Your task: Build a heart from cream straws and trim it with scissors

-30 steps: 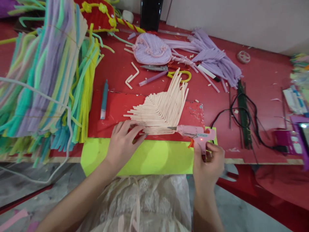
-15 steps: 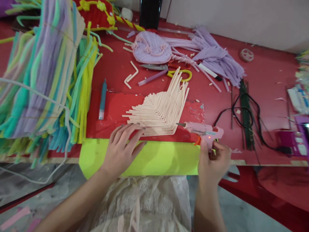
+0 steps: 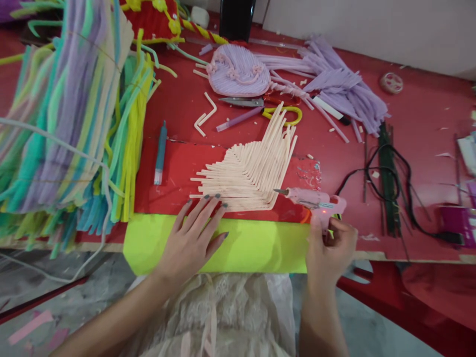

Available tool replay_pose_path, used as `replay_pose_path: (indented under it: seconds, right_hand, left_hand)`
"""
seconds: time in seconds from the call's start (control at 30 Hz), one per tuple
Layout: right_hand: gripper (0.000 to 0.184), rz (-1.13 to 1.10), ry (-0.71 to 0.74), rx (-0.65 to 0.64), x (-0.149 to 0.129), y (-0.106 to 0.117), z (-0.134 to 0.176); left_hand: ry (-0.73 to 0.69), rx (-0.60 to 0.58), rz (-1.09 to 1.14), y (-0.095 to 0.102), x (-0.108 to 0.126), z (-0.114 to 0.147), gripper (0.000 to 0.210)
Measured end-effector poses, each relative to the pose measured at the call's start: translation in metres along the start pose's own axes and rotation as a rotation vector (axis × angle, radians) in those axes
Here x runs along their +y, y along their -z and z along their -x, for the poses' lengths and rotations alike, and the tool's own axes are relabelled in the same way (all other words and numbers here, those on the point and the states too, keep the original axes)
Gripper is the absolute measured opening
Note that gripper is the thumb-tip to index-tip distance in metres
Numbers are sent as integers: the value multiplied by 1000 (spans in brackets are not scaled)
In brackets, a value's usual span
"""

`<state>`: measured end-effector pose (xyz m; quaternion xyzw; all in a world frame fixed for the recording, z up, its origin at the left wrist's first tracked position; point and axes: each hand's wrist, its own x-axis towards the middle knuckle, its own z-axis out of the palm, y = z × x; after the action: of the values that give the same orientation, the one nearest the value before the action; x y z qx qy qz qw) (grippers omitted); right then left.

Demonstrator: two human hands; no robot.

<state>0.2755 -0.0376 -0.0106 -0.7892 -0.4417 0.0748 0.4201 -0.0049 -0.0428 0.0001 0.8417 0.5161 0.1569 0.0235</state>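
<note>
Gripping a pink glue gun [image 3: 312, 198] by its handle, the right hand [image 3: 330, 248] in the head view has its fingers curled closed around it. The gun's metal tip points left at the lower right bend of the cream sticks [image 3: 247, 171]; whether it touches them cannot be told. The left hand [image 3: 191, 238] is flat and grasps nothing, fingers spread, fingertips lying along the lower left edge of the sticks. The sticks lie in a leaf-like pattern on a red board [image 3: 178, 148], just above a lime-green sheet [image 3: 256, 243] at the table's front edge.

Behind the board are a pair of scissors [image 3: 284, 115] with yellow handles, a purple pen [image 3: 240, 119] and an oval lilac piece [image 3: 238, 72] beside a heap of lilac sticks [image 3: 338, 87]. A teal pen [image 3: 160, 153] lies at the board's left, next to a large banded bundle of coloured stems [image 3: 80, 84]. Of containers, a black upright vessel-like thing [image 3: 237, 20] is cut off at the top, so its contents cannot be seen. A purple box [image 3: 454, 218] sits at the right edge beside a black plug [image 3: 451, 239]; its inside is hidden.
</note>
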Motion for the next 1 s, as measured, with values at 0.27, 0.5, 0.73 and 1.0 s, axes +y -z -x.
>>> replay_pose_path:
  seconds: [0.27,0.5,0.73,1.0]
  right_hand:
    - [43,-4,-30,18,3,-3,-3]
    - [39,-32,0,28,4,-1,-17]
    - [43,257,98,74,25,5,-61]
    - [47,405,288,90,50,5,-95]
  left_hand:
    - [24,-8,36,1,2,-3,51]
    - [35,-5,61,-1,2,-2,54]
    - [27,4,38,-2,1,-2,49]
    - [20,16,36,-2,2,-2,51]
